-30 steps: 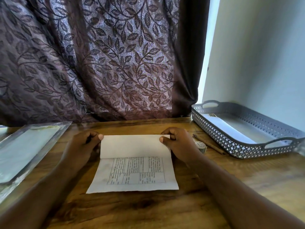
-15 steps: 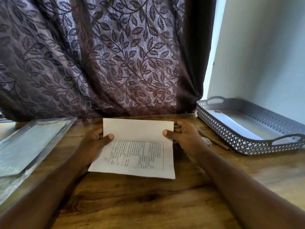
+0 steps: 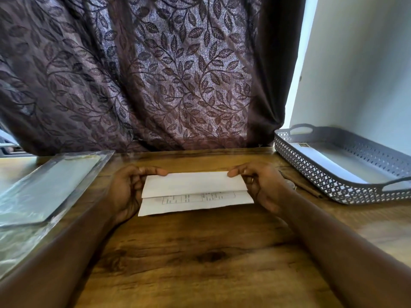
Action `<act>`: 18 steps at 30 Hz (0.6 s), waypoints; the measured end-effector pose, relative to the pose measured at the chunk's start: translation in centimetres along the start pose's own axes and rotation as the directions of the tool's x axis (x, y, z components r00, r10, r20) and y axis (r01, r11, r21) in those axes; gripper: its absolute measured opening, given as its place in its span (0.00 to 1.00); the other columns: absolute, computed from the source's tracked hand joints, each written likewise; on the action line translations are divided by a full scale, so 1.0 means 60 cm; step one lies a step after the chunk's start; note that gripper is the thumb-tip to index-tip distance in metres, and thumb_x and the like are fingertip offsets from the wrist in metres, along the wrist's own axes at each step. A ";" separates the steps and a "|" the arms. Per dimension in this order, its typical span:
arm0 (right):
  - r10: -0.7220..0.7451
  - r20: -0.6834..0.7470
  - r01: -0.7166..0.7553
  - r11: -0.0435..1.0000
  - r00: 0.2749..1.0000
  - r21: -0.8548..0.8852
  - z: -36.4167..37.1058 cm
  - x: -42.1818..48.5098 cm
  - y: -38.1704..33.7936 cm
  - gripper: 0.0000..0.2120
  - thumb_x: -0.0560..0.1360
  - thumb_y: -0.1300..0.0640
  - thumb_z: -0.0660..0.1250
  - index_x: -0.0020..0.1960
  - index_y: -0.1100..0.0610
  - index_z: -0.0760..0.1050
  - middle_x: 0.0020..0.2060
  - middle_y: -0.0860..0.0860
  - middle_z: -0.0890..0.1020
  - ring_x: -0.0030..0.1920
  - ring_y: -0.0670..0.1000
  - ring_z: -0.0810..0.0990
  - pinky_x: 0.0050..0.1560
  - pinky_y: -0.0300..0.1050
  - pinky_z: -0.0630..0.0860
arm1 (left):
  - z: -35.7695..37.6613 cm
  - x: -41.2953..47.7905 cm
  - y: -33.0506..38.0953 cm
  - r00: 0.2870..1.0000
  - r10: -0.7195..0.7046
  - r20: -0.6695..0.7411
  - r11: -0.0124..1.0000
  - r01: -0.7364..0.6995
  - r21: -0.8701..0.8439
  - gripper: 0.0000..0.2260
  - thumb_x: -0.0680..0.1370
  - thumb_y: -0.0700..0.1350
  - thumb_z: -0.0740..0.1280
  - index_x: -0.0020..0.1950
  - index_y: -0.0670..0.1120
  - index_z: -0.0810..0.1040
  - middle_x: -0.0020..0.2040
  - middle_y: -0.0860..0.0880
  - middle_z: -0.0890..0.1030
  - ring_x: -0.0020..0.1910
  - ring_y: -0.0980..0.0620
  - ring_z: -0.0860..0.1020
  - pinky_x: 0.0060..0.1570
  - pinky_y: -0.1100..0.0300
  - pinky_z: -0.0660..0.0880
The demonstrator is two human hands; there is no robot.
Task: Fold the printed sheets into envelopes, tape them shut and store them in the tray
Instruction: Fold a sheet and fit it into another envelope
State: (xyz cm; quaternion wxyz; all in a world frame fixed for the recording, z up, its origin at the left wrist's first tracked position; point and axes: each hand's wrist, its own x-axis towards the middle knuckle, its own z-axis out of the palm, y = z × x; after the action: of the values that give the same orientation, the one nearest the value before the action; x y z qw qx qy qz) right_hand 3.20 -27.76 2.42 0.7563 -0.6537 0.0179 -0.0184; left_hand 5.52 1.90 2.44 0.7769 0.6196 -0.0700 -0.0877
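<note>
A white printed sheet [image 3: 193,192] lies folded on the wooden table, its upper flap brought down so only a strip of the printed table shows below it. My left hand [image 3: 126,190] pinches the sheet's left end, thumb on the top fold. My right hand [image 3: 260,185] pinches the right end the same way. A grey perforated tray [image 3: 333,181] with handles stands at the right, with a white envelope [image 3: 329,161] lying inside it.
A clear plastic sleeve holding paper [image 3: 44,187] lies at the left. A thin brown stick-like thing [image 3: 302,185] lies between my right hand and the tray. A patterned curtain [image 3: 155,74] hangs behind the table; a white wall stands at the right.
Both hands lifted the sheet's far part and folded it further down toward me; much less of the printed table shows now. The sheet looks narrower front to back.
</note>
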 end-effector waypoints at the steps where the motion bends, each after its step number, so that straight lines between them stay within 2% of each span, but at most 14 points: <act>1: 0.003 -0.009 -0.003 1.000 1.000 -0.006 -0.002 0.000 -0.001 0.15 0.80 0.64 0.58 0.50 0.72 0.81 0.48 0.61 0.86 0.49 0.60 0.85 0.49 0.55 0.83 | 0.004 0.003 0.000 1.000 0.003 0.006 1.000 -0.003 0.020 0.20 0.84 0.46 0.51 0.50 0.34 0.77 0.30 0.41 0.82 0.25 0.51 0.81 0.23 0.63 0.76; 2: -0.006 -0.013 0.006 1.000 1.000 -0.027 -0.003 0.001 0.001 0.14 0.80 0.63 0.60 0.50 0.72 0.81 0.46 0.60 0.86 0.49 0.60 0.85 0.50 0.55 0.83 | 0.008 0.006 0.000 1.000 0.003 0.025 1.000 -0.003 0.025 0.17 0.83 0.47 0.57 0.50 0.35 0.79 0.35 0.39 0.83 0.29 0.48 0.83 0.27 0.59 0.80; 4: -0.062 -0.025 0.058 0.990 0.998 -0.128 -0.001 0.002 0.007 0.06 0.76 0.64 0.70 0.47 0.67 0.84 0.45 0.58 0.87 0.51 0.60 0.85 0.54 0.56 0.82 | 0.004 0.012 -0.007 0.999 0.050 -0.002 0.990 -0.049 0.130 0.06 0.76 0.41 0.68 0.48 0.38 0.81 0.42 0.40 0.85 0.38 0.45 0.84 0.34 0.56 0.82; 5: -0.101 -0.036 0.091 0.974 0.994 -0.210 0.001 0.001 0.009 0.02 0.73 0.65 0.73 0.46 0.63 0.84 0.45 0.56 0.87 0.52 0.59 0.85 0.55 0.55 0.82 | 0.000 0.016 -0.013 0.997 0.076 -0.030 0.974 -0.067 0.215 0.05 0.73 0.36 0.71 0.48 0.40 0.82 0.43 0.42 0.86 0.41 0.46 0.84 0.36 0.57 0.82; 6: -0.148 -0.044 0.126 0.939 0.988 -0.319 0.002 0.001 0.011 0.04 0.72 0.66 0.74 0.46 0.60 0.84 0.46 0.52 0.87 0.52 0.56 0.85 0.54 0.52 0.82 | 0.000 0.019 -0.016 0.995 0.087 -0.038 0.952 -0.072 0.298 0.07 0.73 0.34 0.72 0.49 0.41 0.82 0.43 0.45 0.87 0.42 0.47 0.84 0.37 0.57 0.82; 7: -0.197 -0.046 0.157 0.883 0.979 -0.443 0.002 0.001 0.012 0.06 0.72 0.65 0.75 0.47 0.56 0.84 0.47 0.49 0.86 0.50 0.51 0.84 0.53 0.49 0.82 | 0.004 0.017 -0.019 0.994 0.105 -0.038 0.921 -0.083 0.380 0.08 0.73 0.34 0.73 0.50 0.43 0.83 0.44 0.46 0.87 0.43 0.48 0.84 0.38 0.58 0.82; 9: -0.333 0.007 0.247 0.683 0.943 -0.687 0.005 -0.002 0.012 0.08 0.73 0.61 0.75 0.50 0.50 0.83 0.48 0.42 0.84 0.44 0.40 0.81 0.45 0.35 0.79 | 0.010 0.013 -0.020 0.985 0.173 -0.016 0.818 -0.134 0.559 0.07 0.73 0.38 0.75 0.49 0.47 0.85 0.46 0.50 0.87 0.43 0.51 0.85 0.40 0.57 0.82; 11: -0.412 0.110 0.321 0.489 0.905 -0.811 0.016 -0.006 0.013 0.08 0.75 0.58 0.73 0.53 0.49 0.82 0.48 0.40 0.83 0.42 0.35 0.78 0.39 0.25 0.72 | 0.014 0.010 -0.022 0.973 0.228 0.020 0.712 -0.181 0.679 0.05 0.73 0.42 0.76 0.47 0.51 0.86 0.46 0.54 0.87 0.44 0.52 0.85 0.45 0.50 0.82; 13: -0.438 0.203 0.381 0.368 0.876 -0.848 0.034 -0.008 0.015 0.08 0.77 0.53 0.70 0.56 0.47 0.82 0.48 0.40 0.82 0.43 0.35 0.77 0.39 0.26 0.70 | 0.026 0.004 -0.022 0.967 0.249 0.058 0.698 -0.220 0.681 0.03 0.74 0.44 0.76 0.45 0.53 0.86 0.45 0.55 0.86 0.44 0.52 0.85 0.46 0.44 0.83; 14: -0.443 0.241 0.412 0.342 0.863 -0.844 0.044 -0.011 0.015 0.08 0.78 0.51 0.69 0.56 0.46 0.82 0.47 0.40 0.83 0.45 0.37 0.77 0.42 0.28 0.71 | 0.032 0.002 -0.023 0.961 0.267 0.068 0.699 -0.242 0.673 0.04 0.74 0.45 0.76 0.44 0.54 0.86 0.44 0.55 0.86 0.44 0.51 0.85 0.46 0.41 0.83; 16: -0.429 0.295 0.459 0.352 0.853 -0.815 0.063 -0.016 0.013 0.07 0.78 0.48 0.69 0.55 0.45 0.82 0.47 0.41 0.84 0.47 0.39 0.79 0.47 0.37 0.75 | 0.046 -0.001 -0.024 0.944 0.312 0.109 0.684 -0.303 0.664 0.05 0.74 0.45 0.76 0.43 0.56 0.85 0.44 0.55 0.86 0.43 0.50 0.84 0.44 0.38 0.82; 18: -0.392 0.343 0.477 0.324 0.854 -0.817 0.075 -0.020 0.011 0.07 0.78 0.48 0.69 0.54 0.45 0.82 0.47 0.42 0.84 0.47 0.42 0.80 0.49 0.41 0.77 | 0.056 -0.005 -0.025 0.932 0.329 0.154 0.661 -0.344 0.667 0.06 0.74 0.44 0.75 0.42 0.56 0.85 0.43 0.56 0.86 0.43 0.53 0.84 0.44 0.41 0.82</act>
State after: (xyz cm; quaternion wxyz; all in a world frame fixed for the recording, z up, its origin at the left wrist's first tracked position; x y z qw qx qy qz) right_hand 2.23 -23.14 2.44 0.2728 -0.9272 -0.1817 -0.1813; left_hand 4.40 -1.57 1.76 0.4951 0.8369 -0.2182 0.0830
